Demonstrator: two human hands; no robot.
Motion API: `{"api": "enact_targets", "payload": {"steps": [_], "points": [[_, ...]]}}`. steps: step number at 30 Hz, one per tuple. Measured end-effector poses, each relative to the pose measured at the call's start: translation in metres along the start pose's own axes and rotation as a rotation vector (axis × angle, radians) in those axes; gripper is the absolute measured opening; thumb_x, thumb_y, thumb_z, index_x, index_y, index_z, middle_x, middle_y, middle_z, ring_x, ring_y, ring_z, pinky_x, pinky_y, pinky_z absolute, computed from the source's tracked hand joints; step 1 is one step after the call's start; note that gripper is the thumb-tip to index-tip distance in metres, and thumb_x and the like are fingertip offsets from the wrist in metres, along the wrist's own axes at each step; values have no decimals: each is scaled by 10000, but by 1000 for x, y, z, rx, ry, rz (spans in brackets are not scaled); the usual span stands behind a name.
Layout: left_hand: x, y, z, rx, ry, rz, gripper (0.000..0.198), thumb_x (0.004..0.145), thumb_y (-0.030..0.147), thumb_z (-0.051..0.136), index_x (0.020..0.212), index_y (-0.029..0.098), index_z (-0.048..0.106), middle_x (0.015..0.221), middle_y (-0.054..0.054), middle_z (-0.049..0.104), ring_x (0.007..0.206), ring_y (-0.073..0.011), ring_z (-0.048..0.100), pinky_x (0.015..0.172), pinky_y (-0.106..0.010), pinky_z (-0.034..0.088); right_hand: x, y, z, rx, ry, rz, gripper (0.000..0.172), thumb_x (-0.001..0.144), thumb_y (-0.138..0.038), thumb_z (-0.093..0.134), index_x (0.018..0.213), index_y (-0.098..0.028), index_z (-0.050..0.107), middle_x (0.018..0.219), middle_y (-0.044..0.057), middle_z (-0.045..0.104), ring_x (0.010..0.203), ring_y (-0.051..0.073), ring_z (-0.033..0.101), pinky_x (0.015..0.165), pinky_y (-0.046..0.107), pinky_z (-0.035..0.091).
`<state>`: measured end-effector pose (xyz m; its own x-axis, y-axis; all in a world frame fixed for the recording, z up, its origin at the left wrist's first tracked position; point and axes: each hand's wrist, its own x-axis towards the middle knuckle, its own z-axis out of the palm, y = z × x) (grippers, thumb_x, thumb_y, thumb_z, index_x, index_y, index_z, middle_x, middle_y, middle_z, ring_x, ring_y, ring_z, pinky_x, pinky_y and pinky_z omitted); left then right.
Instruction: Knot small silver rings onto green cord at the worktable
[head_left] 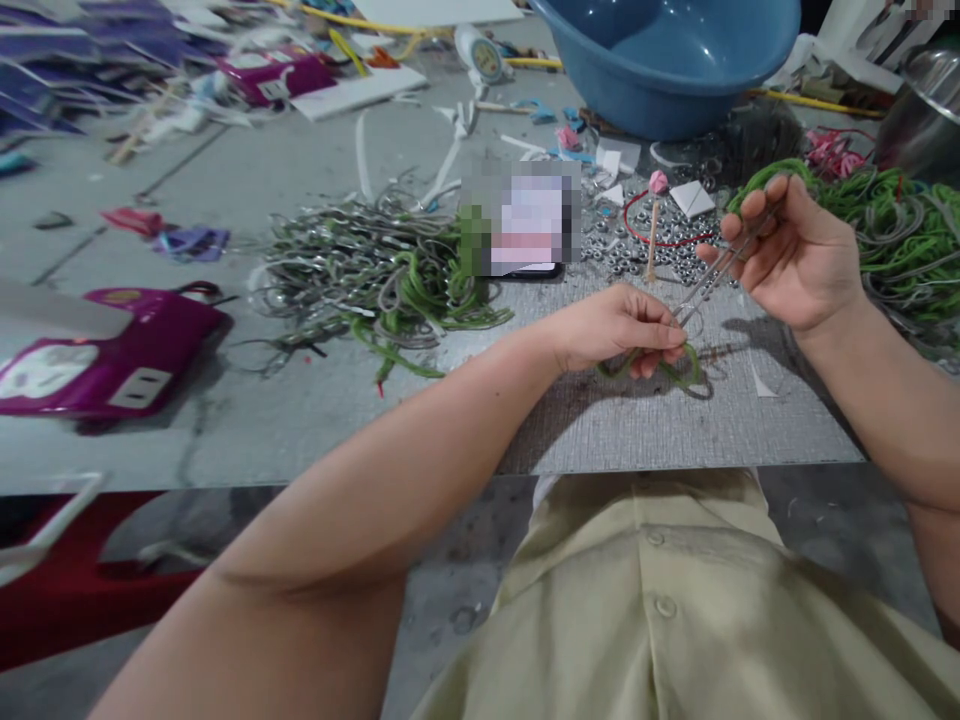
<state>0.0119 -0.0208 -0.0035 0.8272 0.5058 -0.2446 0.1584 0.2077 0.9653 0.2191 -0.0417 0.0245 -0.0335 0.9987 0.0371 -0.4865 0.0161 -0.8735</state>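
Observation:
My left hand is closed in a pinch over the table's front part, holding a green cord whose loops hang below the fingers. Two thin grey strands run from it up to my right hand. The right hand is raised, palm turned inward, thumb and fingers bent around the upper end of these strands; I cannot tell for sure whether they are cord or a thin tool. Green cord shows behind its fingertips. Left of my hands lies a heap of green and grey cords with shiny silver beads.
Another green cord pile lies at the right. Loose silver beads, a phone, and an upright stick with a pink tip are ahead. A blue basin stands behind. Purple devices sit leftward.

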Motion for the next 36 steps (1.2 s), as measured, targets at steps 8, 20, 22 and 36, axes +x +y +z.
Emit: {"api": "enact_targets", "payload": {"steps": [8,20,22,36], "points": [[-1,2,3,60,50,-28,195,837,197,724,669,114,669,453,38,558,397,-42,497,432,-145,381,6,-2,-12,-280,31,-30,236,837,-528,706,786,-318,612,681,-44,590,673,150,604,633,311,563],[12,-8,-3,303,738,261,180,825,199,654,657,142,622,551,50,482,536,-65,405,548,-215,338,7,-5,-15,-353,-32,-146,130,875,-377,720,865,-273,643,664,-56,543,450,56,403,423,222,374],[12,-8,-3,370,795,283,212,830,205,629,627,154,597,515,52,466,513,-71,373,531,-226,312,0,2,-5,-377,-68,-159,103,887,-332,708,894,-249,647,683,-54,567,444,45,398,424,216,359],[8,-2,13,308,681,360,283,843,151,564,560,154,564,512,39,483,493,-65,394,507,-221,304,-16,47,13,-751,-254,-98,318,942,-190,526,1233,-205,653,797,-19,649,482,49,438,475,197,426]]}}
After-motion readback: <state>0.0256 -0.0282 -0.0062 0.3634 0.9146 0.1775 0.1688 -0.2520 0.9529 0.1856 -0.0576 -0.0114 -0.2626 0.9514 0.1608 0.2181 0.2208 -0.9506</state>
